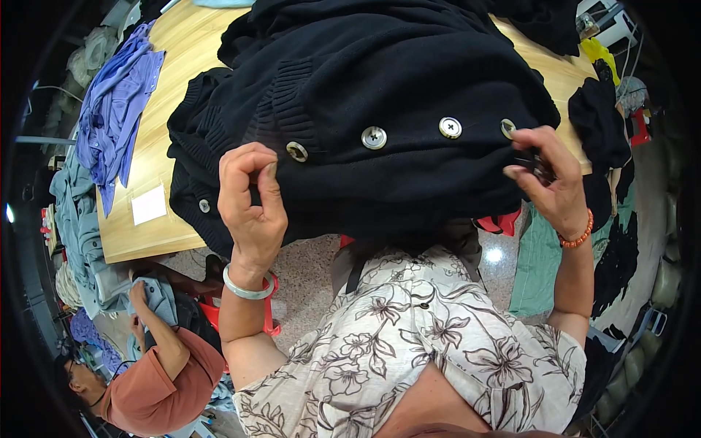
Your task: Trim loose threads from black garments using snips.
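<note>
A black knit cardigan (409, 80) with ribbed edging lies bunched across the table in front of me. Along its near side runs a row of large pale buttons, among them a middle button (374, 137) and another (450, 128). My left hand (252, 193) is closed in a pinch just left of a tilted button (297, 151); whatever is between its fingertips is too small to make out. At the right end, my right hand (558, 179) has its index finger by the last button (508, 129). A small dark tool (542, 169) sits in its curled fingers, mostly hidden.
The wooden table (175, 87) bears a purple garment (120, 109) and a white paper (150, 205) at left. More black clothing (600, 120) hangs at the right edge. A co-worker in a rust-coloured shirt (168, 379) handles blue-grey cloth (157, 296) at lower left.
</note>
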### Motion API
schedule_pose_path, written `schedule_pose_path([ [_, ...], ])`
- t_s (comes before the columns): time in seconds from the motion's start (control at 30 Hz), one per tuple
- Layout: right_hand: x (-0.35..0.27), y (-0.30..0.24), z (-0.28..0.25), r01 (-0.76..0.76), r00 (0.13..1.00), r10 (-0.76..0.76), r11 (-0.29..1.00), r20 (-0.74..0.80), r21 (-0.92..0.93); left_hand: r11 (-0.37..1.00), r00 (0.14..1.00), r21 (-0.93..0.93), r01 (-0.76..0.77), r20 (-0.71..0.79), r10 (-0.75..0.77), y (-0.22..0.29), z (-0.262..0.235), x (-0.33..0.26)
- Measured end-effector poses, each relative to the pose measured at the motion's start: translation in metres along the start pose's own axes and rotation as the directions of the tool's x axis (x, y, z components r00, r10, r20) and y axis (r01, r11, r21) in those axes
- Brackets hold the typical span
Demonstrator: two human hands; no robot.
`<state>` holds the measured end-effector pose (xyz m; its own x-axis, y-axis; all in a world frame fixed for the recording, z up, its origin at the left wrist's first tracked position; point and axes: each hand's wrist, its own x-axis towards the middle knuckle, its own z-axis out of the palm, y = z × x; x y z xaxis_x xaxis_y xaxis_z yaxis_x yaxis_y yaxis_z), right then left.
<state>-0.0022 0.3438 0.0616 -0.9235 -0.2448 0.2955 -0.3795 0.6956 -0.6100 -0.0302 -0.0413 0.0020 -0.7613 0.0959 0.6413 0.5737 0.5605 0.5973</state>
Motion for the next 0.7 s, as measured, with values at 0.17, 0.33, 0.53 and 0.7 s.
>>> schedule_pose_path([
  [0.17, 0.031, -0.026, 0.029, 0.12, 0.985, -0.122, 0.992, 0.124, 0.024, 0.988, 0.999, 0.146, -0.044, 0.001, 0.044, 0.01, -0.009, -0.005],
  [0.33, 0.034, -0.025, 0.043, 0.158, 0.979, -0.154, 0.987, 0.136, -0.019, 0.825, 0.929, 0.435, -0.362, 0.237, 0.283, 0.029, 0.005, 0.012],
  [0.53, 0.03, -0.02, 0.048, 0.133, 0.983, -0.13, 0.991, 0.13, -0.015, 0.77, 0.885, 0.458, -0.444, 0.357, 0.299, 0.004, 0.021, 0.015],
  [0.7, 0.034, -0.018, 0.05, 0.157, 0.979, -0.154, 0.988, 0.131, -0.012, 0.831, 0.922, 0.441, -0.338, 0.332, 0.198, 0.005, 0.031, 0.012],
])
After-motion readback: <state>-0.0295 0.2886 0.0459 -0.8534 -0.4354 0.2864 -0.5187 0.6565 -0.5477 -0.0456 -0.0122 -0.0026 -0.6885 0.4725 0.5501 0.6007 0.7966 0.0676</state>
